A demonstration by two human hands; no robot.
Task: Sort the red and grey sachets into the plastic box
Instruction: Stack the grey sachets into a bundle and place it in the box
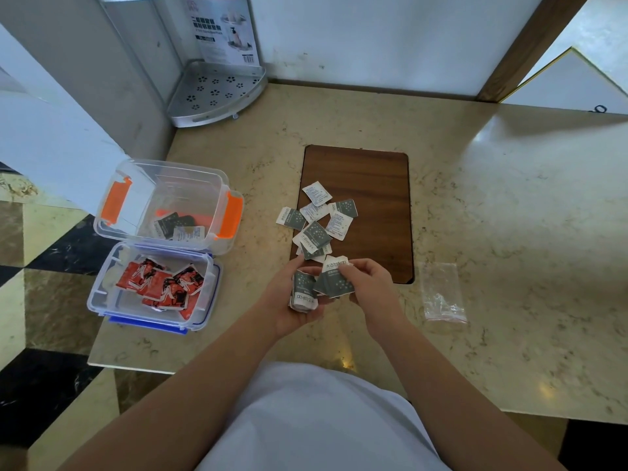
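Several grey sachets (317, 222) lie scattered on a dark wooden board (373, 185). My left hand (292, 300) grips a small stack of grey sachets (303, 290). My right hand (372, 287) pinches another grey sachet (336, 278) right beside that stack. At the left stand two clear plastic boxes. The orange-clipped box (217, 185) holds a few grey sachets (175, 226). The blue-clipped box (102, 294) holds several red sachets (163, 283).
An empty clear plastic bag (441, 294) lies on the marble counter right of the board. A metal corner shelf (214, 93) stands at the back left against the wall. The counter's left edge runs just past the boxes, with tiled floor below.
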